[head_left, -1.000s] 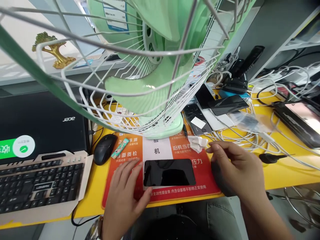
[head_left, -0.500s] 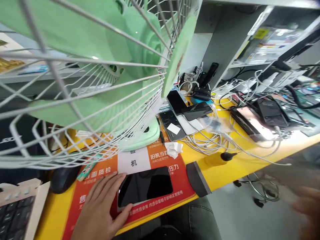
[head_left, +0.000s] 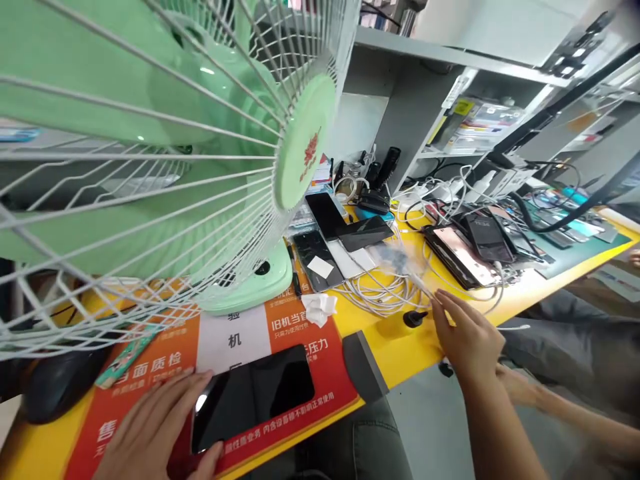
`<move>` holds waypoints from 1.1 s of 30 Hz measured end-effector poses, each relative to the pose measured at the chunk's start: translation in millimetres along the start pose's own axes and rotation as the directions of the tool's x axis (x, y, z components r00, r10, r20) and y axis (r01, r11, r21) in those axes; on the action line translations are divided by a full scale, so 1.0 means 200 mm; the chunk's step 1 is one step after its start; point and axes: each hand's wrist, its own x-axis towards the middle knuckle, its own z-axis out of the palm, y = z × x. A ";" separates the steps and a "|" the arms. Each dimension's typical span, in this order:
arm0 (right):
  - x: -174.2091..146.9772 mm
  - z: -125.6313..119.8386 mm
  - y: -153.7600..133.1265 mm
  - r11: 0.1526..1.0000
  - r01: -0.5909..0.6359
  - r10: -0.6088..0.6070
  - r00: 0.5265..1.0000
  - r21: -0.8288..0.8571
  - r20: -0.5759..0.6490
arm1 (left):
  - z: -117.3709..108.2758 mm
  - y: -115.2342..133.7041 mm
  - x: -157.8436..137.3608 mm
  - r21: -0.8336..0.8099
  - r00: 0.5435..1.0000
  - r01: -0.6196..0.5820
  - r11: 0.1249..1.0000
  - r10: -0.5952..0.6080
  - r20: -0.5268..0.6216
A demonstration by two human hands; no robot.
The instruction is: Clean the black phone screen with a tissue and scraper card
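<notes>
My left hand (head_left: 155,427) grips the left end of a black smartphone (head_left: 255,395), thumb at the near edge and fingers by the far corner. The phone lies screen up, dark, on a red and orange printed mat (head_left: 300,417). Farther right, my right hand (head_left: 470,337) reaches over the yellow table, its fingertips pinched on a thin white cable (head_left: 424,287). Right beside those fingers is a black-capped bottle (head_left: 414,319). A coil of white cables (head_left: 373,293) lies just beyond. A blurred clear plastic bag (head_left: 395,257) rests near the cable.
A green fan (head_left: 305,143) stands close on the left. Several phones (head_left: 317,260) lie behind the mat; more phones (head_left: 465,257) lie farther right. A grey wedge-like piece (head_left: 365,365) sits at the mat's right edge. A computer mouse (head_left: 65,383) is at left. Another person's arm (head_left: 545,397) shows at right.
My right hand has come from the blurred lower right to the white cable on the table. The view has turned rightward. My left hand stays on the smartphone.
</notes>
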 end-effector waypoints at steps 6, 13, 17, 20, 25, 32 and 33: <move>0.04 -0.31 -0.29 0.958 -0.134 0.196 0.952 0.254 -0.235 | -0.06 0.07 0.04 0.047 0.999 0.032 0.998 -0.034 0.029; 0.21 -0.17 -0.89 0.901 0.030 -0.216 0.896 0.433 0.388 | -0.09 0.11 0.07 0.059 0.996 0.068 0.996 -0.071 0.049; 0.25 -0.03 -0.97 0.916 -0.022 -0.239 0.772 0.401 0.589 | -0.12 0.12 0.07 0.032 0.996 0.070 0.997 -0.072 0.058; 0.23 -0.08 -0.96 0.879 -0.054 -0.241 0.806 0.473 0.540 | -0.13 0.12 0.08 -0.008 0.994 0.091 0.996 -0.090 0.066; 0.11 -0.26 -1.02 0.763 0.039 -0.387 0.827 0.645 0.408 | -0.15 0.12 0.09 -0.074 0.990 0.124 0.990 -0.117 0.084; -0.02 -0.36 -1.40 0.765 0.137 -0.491 0.755 0.629 0.434 | -0.15 0.12 0.10 -0.126 0.984 0.138 0.982 -0.121 0.131; -0.02 -0.37 -1.45 0.754 0.161 -0.520 0.739 0.637 0.429 | -0.15 0.12 0.10 -0.131 0.985 0.136 0.982 -0.119 0.128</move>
